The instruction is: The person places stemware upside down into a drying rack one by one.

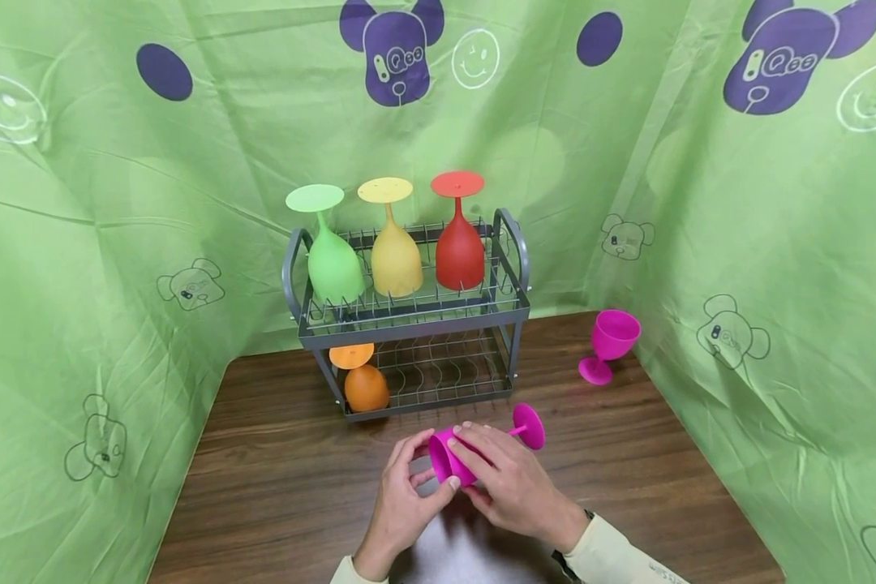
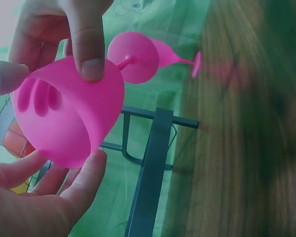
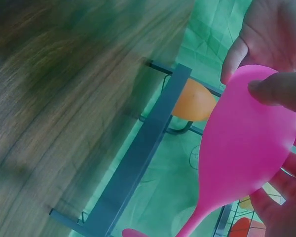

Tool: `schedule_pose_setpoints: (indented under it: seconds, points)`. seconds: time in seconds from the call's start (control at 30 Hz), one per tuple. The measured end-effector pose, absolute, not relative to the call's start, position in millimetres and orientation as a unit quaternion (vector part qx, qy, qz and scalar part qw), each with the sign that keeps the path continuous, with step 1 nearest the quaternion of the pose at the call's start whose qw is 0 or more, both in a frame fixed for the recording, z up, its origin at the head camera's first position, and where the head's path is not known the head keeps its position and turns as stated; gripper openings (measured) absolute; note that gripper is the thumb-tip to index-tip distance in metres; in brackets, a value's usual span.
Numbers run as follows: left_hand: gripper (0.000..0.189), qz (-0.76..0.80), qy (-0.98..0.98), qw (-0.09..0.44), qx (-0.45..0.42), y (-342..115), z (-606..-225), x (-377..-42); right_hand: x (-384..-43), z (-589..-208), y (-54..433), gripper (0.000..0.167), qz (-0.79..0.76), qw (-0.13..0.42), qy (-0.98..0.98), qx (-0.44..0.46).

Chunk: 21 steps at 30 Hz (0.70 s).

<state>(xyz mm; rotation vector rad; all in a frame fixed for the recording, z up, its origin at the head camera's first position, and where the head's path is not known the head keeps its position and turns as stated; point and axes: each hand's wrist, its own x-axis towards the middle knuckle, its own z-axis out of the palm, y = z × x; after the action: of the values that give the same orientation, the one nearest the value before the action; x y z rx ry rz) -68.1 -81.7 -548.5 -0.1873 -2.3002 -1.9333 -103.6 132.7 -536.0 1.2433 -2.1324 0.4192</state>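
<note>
A magenta goblet is held on its side above the front of the table, its mouth toward the left and its foot toward the right. My left hand pinches the rim, with fingers and thumb showing around the mouth in the left wrist view. Around the bowl from the stem side, my right hand grips with curled fingers. The right wrist view shows the outside of the bowl, tapering into the stem. Beyond both hands, a second magenta goblet stands upright at the right of the table.
A dark two-tier dish rack stands at the back. Its top tier bears upside-down green, yellow and red goblets. An orange goblet is upside down at the lower tier's left. Green printed cloth surrounds the wooden table.
</note>
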Motion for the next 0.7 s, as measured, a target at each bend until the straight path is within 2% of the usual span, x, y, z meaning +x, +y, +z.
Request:
schedule_pose_setpoints:
  seconds: [0.27,0.5,0.7]
  points:
    - [0.072,-0.662,-0.741,0.094,-0.057,-80.9,-550.8,-68.9,-98.1,-525.7,135.2,0.088,0.252,0.304,-0.815,0.423]
    - [0.071,-0.691,-0.713,0.114,-0.03,-83.9,-552.9,-67.3,-90.2,-519.8,135.4,0.072,0.46,0.254,-0.795,0.302]
    - [0.07,-0.756,-0.644,0.112,-0.025,-83.1,-553.2,-67.1,-86.1,-519.8,128.2,0.058,0.651,0.163,-0.718,0.185]
